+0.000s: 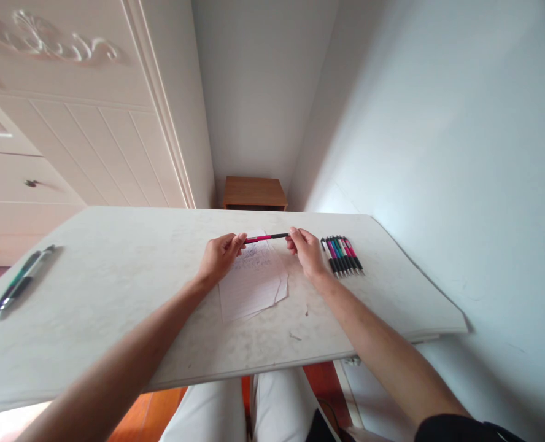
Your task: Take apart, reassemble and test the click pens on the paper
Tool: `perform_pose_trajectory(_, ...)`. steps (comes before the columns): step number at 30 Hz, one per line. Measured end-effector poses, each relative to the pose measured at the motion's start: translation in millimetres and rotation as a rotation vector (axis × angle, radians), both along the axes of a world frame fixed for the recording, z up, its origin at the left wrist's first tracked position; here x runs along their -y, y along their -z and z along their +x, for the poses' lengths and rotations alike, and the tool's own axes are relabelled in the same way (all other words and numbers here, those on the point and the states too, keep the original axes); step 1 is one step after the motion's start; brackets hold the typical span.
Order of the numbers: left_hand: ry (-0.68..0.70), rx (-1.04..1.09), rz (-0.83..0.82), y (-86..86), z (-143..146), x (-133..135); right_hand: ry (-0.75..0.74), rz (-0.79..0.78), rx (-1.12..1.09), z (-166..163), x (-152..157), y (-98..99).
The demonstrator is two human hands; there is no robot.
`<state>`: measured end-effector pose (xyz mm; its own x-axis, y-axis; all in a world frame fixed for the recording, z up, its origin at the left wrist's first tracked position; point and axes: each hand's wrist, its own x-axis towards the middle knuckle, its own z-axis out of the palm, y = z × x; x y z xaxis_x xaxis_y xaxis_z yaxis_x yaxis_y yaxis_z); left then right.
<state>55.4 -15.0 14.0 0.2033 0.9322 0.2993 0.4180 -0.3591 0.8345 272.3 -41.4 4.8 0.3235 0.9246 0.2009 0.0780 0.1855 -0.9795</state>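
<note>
A pink pen with a black grip (264, 237) is stretched level between my two hands, above the far part of the paper. My left hand (223, 253) pinches its pink end. At the black end, the fingers of my right hand (304, 247) are closed on the tip, which they hide. Beneath lies a sheet of lined paper (249, 291) with dark scribbles near its top and a torn right edge. Just right of my right hand, several pens (341, 255) in various colours lie side by side, their black grips toward me.
Two more pens (21, 282) lie at the left of the whitish table (129, 270). Small scraps (295, 336) are near the front edge. A wooden stand (255, 192) is beyond the table, a white cabinet (102, 141) to the left, and a wall (438, 153) to the right.
</note>
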Motion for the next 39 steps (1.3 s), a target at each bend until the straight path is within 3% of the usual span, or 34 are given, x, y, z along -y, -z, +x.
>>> perform_pose_trajectory(5, 0.016, -0.004, -0.033, 0.4, -1, 1, -0.001, -0.002, 0.001, 0, 0, -0.3)
perform_pose_trajectory(11, 0.079, 0.151, 0.010, 4.8, 0, 0, 0.019, -0.008, 0.011, 0, 0, -0.6)
perform_pose_trajectory(16, 0.039, 0.087, 0.061, 8.6, 1, -4, 0.022, -0.009, 0.012, 0, 0, -0.9)
perform_pose_trajectory(25, 0.010, -0.024, 0.031, -0.1, -1, 0, -0.003, 0.009, 0.040, 1, -2, 2.7)
perform_pose_trajectory(34, 0.032, 0.099, 0.004, -0.2, -2, 1, 0.000, 0.010, 0.074, 1, -2, 3.9)
perform_pose_trajectory(39, 0.044, 0.092, 0.094, 5.2, 0, -2, 0.015, 0.006, 0.051, 0, 0, 1.5)
